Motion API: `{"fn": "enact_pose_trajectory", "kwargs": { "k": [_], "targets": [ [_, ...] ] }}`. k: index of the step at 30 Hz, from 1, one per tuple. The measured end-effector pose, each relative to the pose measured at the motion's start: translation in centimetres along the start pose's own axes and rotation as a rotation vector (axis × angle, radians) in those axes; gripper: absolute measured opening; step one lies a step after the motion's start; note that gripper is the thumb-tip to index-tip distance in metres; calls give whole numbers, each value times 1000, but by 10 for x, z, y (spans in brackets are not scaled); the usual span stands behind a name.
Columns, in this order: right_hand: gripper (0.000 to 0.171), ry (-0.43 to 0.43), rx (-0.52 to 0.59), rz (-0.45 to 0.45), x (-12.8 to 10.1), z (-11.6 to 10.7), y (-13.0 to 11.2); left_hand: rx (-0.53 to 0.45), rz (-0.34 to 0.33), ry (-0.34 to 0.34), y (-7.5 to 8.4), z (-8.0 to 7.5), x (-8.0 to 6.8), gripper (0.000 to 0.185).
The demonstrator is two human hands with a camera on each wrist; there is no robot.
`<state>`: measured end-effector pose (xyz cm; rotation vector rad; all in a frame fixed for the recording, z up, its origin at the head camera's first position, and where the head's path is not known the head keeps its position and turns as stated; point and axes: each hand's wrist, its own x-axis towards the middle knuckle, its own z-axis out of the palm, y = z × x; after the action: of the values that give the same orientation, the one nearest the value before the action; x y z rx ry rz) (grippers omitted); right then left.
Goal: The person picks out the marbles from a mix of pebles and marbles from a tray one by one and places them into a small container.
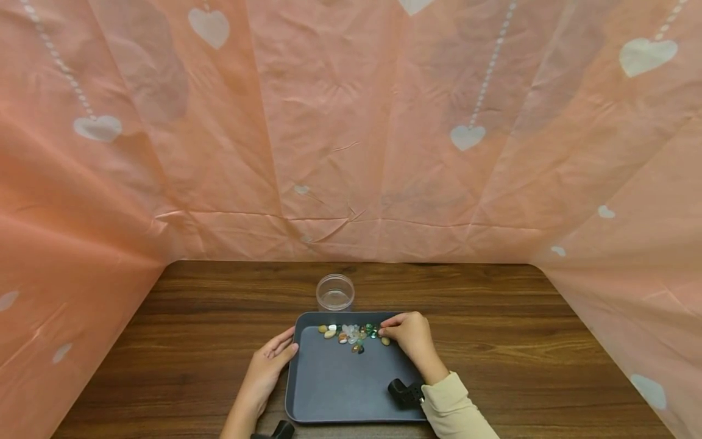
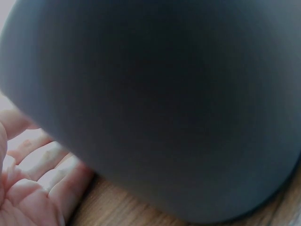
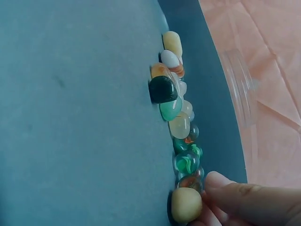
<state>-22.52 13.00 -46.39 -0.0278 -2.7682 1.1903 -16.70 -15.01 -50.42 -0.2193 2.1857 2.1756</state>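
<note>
A grey tray [image 1: 345,384] lies on the wooden table [image 1: 181,341]. Several pebbles and glass marbles [image 1: 353,334] are strung along its far end, seen close in the right wrist view [image 3: 176,108]. My right hand [image 1: 384,334] is at the right end of that row, and its curled fingertips [image 3: 225,188] pinch a beige pebble [image 3: 186,205]. My left hand [image 1: 285,344] rests against the tray's left edge with relaxed fingers [image 2: 33,188] beside the tray wall [image 2: 188,94], thumb at the rim.
A clear, empty-looking jar [image 1: 335,292] stands just beyond the tray's far edge; its wall [image 3: 240,84] shows in the right wrist view. Pink sheeting with white hearts [image 1: 351,122] encloses the table at the back and on both sides.
</note>
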Motion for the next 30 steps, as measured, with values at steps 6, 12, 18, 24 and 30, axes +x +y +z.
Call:
{"fn": "enact_pose_trajectory", "kwargs": {
  "k": [6,12,18,24,30],
  "targets": [
    [7,-19,-75,-45,1,2,-1,8,2,3,0,-1,0,48],
    [7,-26,-112,-87,0,3,-5,3,3,5,0,-1,0,49],
    [4,-54,-93,-84,-2,2,-7,0,4,11,0,-1,0,48],
    [9,-48,134,52,-1,3,-7,4,5,9,0,-1,0,48],
    [19,-119,640,218,2,1,-9,1,8,-1,-1,-1,0,49]
  ]
}}
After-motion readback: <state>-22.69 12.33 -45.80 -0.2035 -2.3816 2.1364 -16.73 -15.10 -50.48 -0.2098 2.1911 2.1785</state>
